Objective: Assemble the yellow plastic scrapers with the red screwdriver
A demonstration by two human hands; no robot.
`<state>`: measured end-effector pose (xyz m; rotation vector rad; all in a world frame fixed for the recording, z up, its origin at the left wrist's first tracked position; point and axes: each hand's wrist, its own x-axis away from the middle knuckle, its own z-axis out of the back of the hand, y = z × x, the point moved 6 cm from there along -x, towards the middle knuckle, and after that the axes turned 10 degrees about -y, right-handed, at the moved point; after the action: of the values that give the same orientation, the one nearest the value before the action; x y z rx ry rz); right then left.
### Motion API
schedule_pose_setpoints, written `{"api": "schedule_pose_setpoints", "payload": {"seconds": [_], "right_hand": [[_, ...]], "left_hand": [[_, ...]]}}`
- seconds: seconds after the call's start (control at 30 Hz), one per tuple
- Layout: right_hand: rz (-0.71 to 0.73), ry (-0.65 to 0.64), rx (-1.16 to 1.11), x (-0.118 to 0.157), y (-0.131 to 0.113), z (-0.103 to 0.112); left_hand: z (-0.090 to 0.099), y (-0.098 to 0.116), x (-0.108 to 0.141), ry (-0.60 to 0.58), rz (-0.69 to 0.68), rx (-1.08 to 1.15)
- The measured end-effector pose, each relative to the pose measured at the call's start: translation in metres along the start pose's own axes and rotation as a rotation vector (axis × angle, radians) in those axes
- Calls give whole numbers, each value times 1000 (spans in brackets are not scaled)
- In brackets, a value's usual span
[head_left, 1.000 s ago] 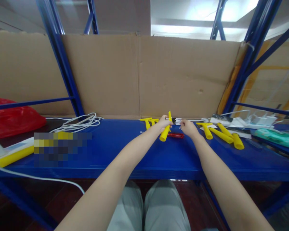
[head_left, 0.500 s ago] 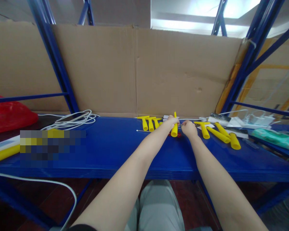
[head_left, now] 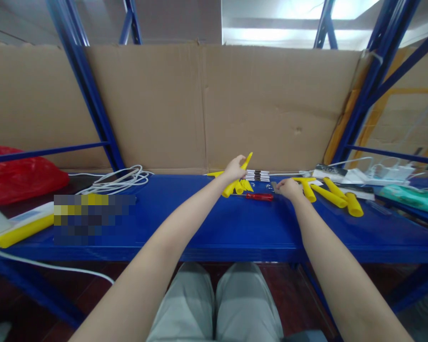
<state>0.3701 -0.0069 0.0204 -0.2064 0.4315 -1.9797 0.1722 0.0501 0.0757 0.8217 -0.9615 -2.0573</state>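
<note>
My left hand (head_left: 234, 171) is closed round a yellow T-shaped plastic piece (head_left: 247, 160) and holds it tilted above the back of the blue shelf. Beneath and beside it lie more yellow plastic pieces (head_left: 247, 185), partly covered by the hand. My right hand (head_left: 289, 188) rests low over the shelf with fingers curled together. A small greyish piece (head_left: 274, 186) shows at its fingertips, too small to name. Several tiny screws (head_left: 268, 186) lie just left of it. Between the hands, a screwdriver with a red handle (head_left: 260, 196) lies flat, near a row of white and dark parts (head_left: 257, 175).
To the right lie more yellow pieces (head_left: 328, 196), white boxes and cables (head_left: 388, 175), and a green packet (head_left: 410, 198). At left are a coiled white cable (head_left: 123, 179) and a red bag (head_left: 21, 173). A cardboard wall (head_left: 271, 109) closes off the back.
My left hand has moved left with the yellow T-shaped piece, now tilted, uncovering the red screwdriver. My right hand has shifted slightly right. The view has moved a little.
</note>
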Motion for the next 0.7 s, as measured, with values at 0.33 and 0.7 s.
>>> {"api": "schedule_pose_setpoints", "payload": {"seconds": [0.33,0.7], "right_hand": [[113,-71,149,-4,-7,-8],[115,-126,236,-5,-10,-18]], "left_hand": [[38,-13,66,-51,-297,-819],[25,-29,80,-38,-302,-1045]]}}
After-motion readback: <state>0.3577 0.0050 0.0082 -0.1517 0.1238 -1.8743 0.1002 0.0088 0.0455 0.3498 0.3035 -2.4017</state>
